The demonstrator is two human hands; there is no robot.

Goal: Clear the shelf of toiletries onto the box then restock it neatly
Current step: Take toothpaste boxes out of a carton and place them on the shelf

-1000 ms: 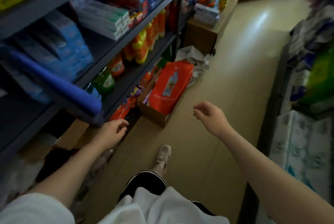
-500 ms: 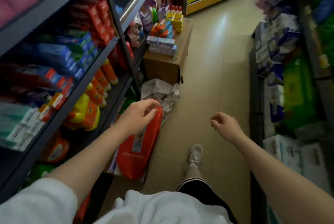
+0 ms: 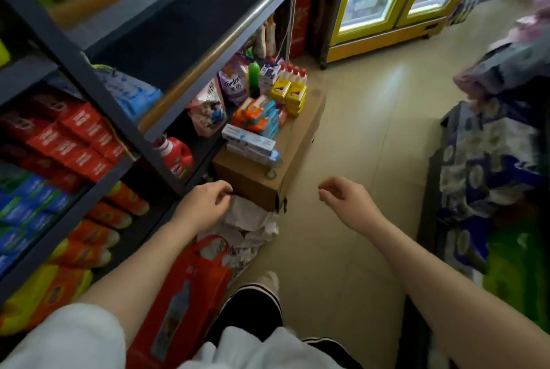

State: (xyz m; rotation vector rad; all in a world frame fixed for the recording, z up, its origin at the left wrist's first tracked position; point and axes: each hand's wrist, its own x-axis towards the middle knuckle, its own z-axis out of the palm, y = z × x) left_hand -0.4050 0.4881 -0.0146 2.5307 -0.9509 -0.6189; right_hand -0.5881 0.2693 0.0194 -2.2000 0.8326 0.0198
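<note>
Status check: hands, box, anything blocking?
Both hands empty: left hand, right hand. Cardboard box ahead, toiletries stacked on top. Crumpled paper before it.

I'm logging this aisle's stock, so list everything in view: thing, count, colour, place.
cardboard box: one, brown, on the floor beside the shelf.
toothpaste cartons: a small stack, white-blue, near end of the box top.
yellow bottles: about four, red caps, far end of the box top.
Comfort pouch: one, purple, behind the box.
shelf: one, dark metal, left.
red cartons: many, middle tier.
red bag: one, on the floor, near.
fridges: two doors, yellow-framed, far end.
left hand: empty, fingers loosely curled.
right hand: empty, loosely curled.
</note>
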